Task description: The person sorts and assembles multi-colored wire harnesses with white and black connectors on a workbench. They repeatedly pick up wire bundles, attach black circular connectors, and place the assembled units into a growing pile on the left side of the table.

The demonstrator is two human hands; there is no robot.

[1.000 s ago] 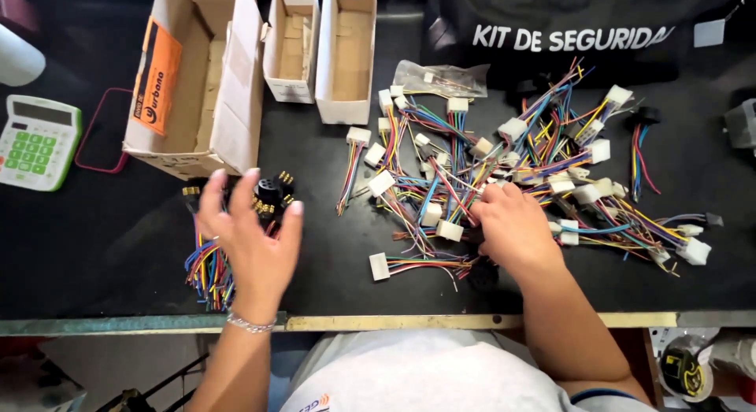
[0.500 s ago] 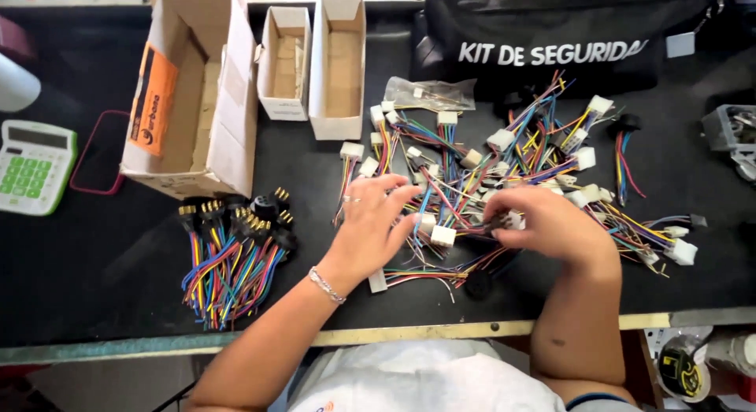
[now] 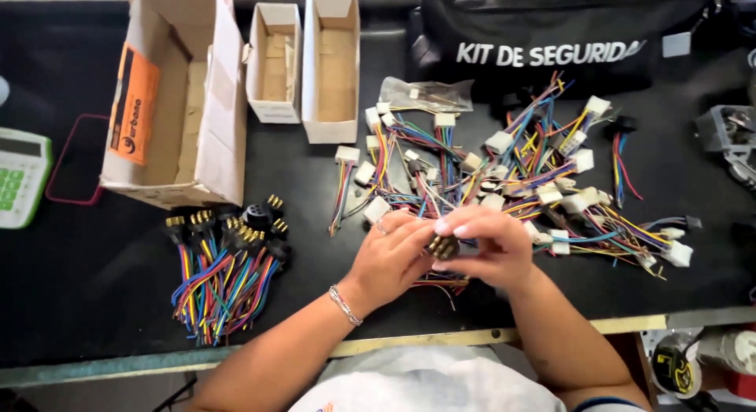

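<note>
Both hands meet above the black desk [image 3: 94, 302]: the left hand [image 3: 390, 258] and right hand [image 3: 492, 246] close their fingers around a small round connector [image 3: 442, 245] with brass pins. A large open cardboard box [image 3: 177, 105] bears an orange label [image 3: 132, 103]; two narrow open cartons [image 3: 303, 61] stand beside it. A black fabric bag [image 3: 551, 38] carries white lettering.

Boxes [image 3: 272, 65] behind wire bundle [image 3: 224, 270]
</note>
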